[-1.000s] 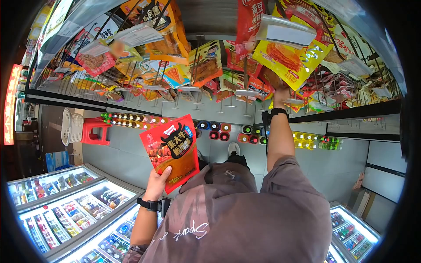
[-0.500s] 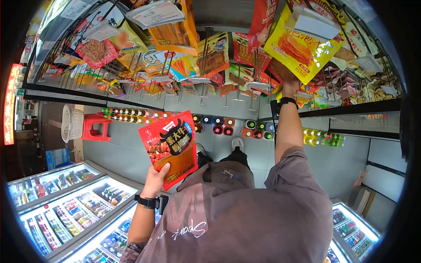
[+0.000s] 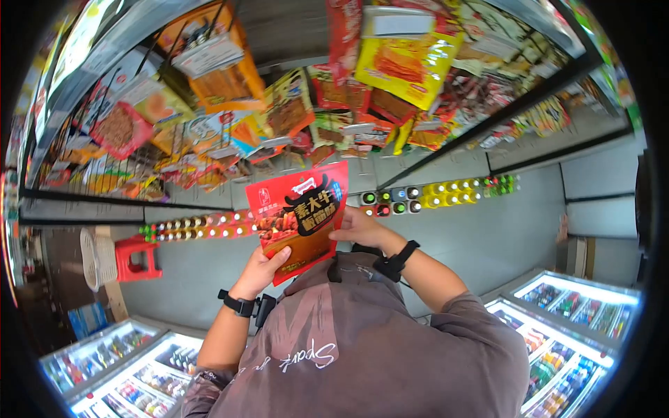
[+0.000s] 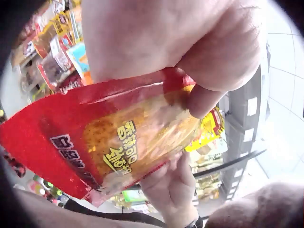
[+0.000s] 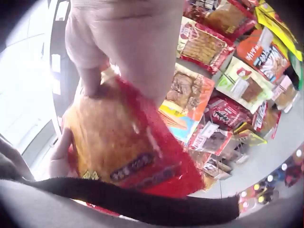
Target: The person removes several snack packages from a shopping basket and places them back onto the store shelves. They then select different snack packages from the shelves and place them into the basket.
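A red snack packet (image 3: 301, 221) with a black bull's-head design and a brown lower part is held in front of the chest in the head view. My left hand (image 3: 259, 270) grips its lower left edge, thumb on the front. My right hand (image 3: 368, 230) pinches the opposite edge, with its fingers hidden behind the packet. Close up in the left wrist view, the packet (image 4: 109, 137) shows yellow lettering on a brown area with red borders. The right wrist view has the packet (image 5: 114, 137) tilted under my right hand (image 5: 128, 42).
Hooks full of snack packets span the rack ahead, with a yellow packet (image 3: 404, 63) hanging at the front. Bottles (image 3: 453, 193) line the floor below. A red stool (image 3: 138, 259) and white basket (image 3: 97, 258) stand left; lit freezers (image 3: 139, 376) flank me.
My right hand has come down from among the hanging packets and taken hold of the red packet's right edge. The left hand has brought the packet slightly right. The head view has shifted.
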Tool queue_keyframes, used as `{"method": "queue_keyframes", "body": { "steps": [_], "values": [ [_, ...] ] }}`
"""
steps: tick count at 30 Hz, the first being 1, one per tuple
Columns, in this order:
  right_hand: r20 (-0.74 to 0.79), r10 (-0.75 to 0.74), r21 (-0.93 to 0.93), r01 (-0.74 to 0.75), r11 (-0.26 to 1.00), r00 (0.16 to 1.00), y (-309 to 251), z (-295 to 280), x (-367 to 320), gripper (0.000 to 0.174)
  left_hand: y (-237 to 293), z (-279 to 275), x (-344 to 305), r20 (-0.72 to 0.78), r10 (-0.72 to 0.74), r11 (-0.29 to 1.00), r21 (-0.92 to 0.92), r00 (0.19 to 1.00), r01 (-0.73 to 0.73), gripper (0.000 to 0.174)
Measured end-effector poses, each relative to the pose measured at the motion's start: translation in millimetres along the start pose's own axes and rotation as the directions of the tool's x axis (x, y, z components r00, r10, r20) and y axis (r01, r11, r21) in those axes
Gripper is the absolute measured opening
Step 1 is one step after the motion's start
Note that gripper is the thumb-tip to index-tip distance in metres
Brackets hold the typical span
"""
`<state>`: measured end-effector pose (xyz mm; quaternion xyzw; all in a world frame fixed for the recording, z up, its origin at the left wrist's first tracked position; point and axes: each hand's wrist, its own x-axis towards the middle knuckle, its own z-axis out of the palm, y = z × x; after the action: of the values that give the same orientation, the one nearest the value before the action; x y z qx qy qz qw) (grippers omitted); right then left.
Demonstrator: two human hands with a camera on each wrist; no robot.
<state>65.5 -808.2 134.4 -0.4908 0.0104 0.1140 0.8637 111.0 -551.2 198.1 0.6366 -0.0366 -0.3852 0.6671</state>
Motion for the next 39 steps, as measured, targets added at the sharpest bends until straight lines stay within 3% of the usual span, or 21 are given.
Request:
{"method": "queue_keyframes", "body": {
  "steps": [2,3,4,6,8,9,11,12,14,15,16,18,22,23,24,30,33,36,39],
  "values": [
    [-0.173,0.094,-0.1,-0.113,0.989,0.98,10.3,-10.3,-5.0,0.033,3.3,10.7,21.7,0.18,-0.027,0.999,0.029,0.983,0.022,0.036],
    [-0.241,-0.052,-0.03,0.046,0.998,0.969,15.9,-18.8,-5.8,0.029,3.1,16.9,33.2,0.227,0.007,0.998,0.06,0.974,-0.021,0.043],
    [-0.271,-0.068,-0.005,0.069,0.998,0.96,13.5,-32.1,-12.2,0.026,5.7,22.9,40.1,0.249,0.016,0.997,0.066,0.968,-0.034,0.043],
    [-0.455,0.011,0.069,0.023,0.997,0.891,16.2,-63.8,-34.4,0.023,9.9,30.5,49.1,0.158,0.204,0.879,0.404,0.966,-0.252,0.047],
    [-0.579,-0.107,-0.044,0.101,0.994,0.808,21.6,-94.6,-54.4,0.018,5.0,18.4,52.0,0.191,0.195,0.85,0.455,0.962,-0.263,0.05],
    [-0.584,-0.119,-0.048,0.113,0.992,0.803,28.4,-109.5,-57.4,0.018,-1.6,9.0,52.9,0.261,0.121,0.876,0.426,0.958,-0.226,0.049],
    [-0.767,-0.173,-0.123,0.123,0.985,0.618,38.3,-136.8,-57.4,0.018,-10.4,-6.1,49.7,0.363,-0.023,0.91,0.394,0.932,-0.131,0.042],
    [-0.772,-0.179,-0.124,0.131,0.984,0.61,36.1,-141.1,-54.0,0.018,-16.1,-13.2,46.0,0.373,-0.024,0.907,0.399,0.928,-0.137,0.042],
    [-0.735,-0.106,-0.14,0.003,0.99,0.67,31.3,-153.1,-39.2,0.021,-28.9,-26.2,39.0,0.318,-0.214,0.934,0.344,0.924,0.098,0.038],
    [-0.713,-0.097,-0.033,0.105,0.994,0.694,57.0,-182.3,-22.8,0.025,-32.9,-30.5,34.9,0.32,-0.215,0.932,0.35,0.923,0.096,0.038],
    [-0.715,-0.098,-0.029,0.111,0.993,0.692,53.6,-181.8,-13.7,0.025,-36.2,-34.4,30.8,0.286,-0.23,0.925,0.361,0.93,0.117,0.037],
    [-0.683,-0.195,0.1,0.354,0.93,0.704,44.2,-171.8,8.4,0.025,-36.2,-36.7,23.3,0.245,-0.245,0.915,0.377,0.938,0.141,0.036],
    [-0.64,-0.251,0.198,0.472,0.859,0.726,43.0,-181.8,24.9,0.03,-33.1,-41.1,13.5,0.159,-0.234,0.924,0.344,0.959,0.169,0.036],
    [-0.627,-0.256,0.201,0.47,0.86,0.736,43.9,-183.6,24.1,0.034,-35.1,-42.5,11.9,0.14,-0.229,0.926,0.337,0.963,0.171,0.036],
    [-0.636,-0.261,0.189,0.474,0.86,0.726,28.7,-166.7,20.4,0.017,-36.8,-43.1,9.8,0.123,-0.229,0.927,0.329,0.966,0.178,0.036],
    [-0.583,-0.244,0.2,0.428,0.881,0.775,34.0,-177.3,17.8,0.018,-46.4,-41.1,-0.2,0.047,-0.245,0.937,0.267,0.968,0.224,0.035],
    [-0.64,-0.27,0.229,0.514,0.827,0.719,34.1,-181.7,24.2,0.021,-54.5,-43.4,-1.5,-0.006,-0.291,0.928,0.242,0.957,0.284,0.034],
    [-0.599,-0.267,0.272,0.505,0.819,0.755,35.4,-192.2,32.1,0.025,-70.7,-55.0,1.7,-0.056,-0.35,0.905,0.237,0.935,0.352,0.033],
    [-0.625,-0.269,0.251,0.515,0.819,0.732,33.0,-190.6,36.2,0.026,-84.2,-63.7,3.3,-0.104,-0.395,0.881,0.237,0.913,0.409,0.033]
  ]
}}
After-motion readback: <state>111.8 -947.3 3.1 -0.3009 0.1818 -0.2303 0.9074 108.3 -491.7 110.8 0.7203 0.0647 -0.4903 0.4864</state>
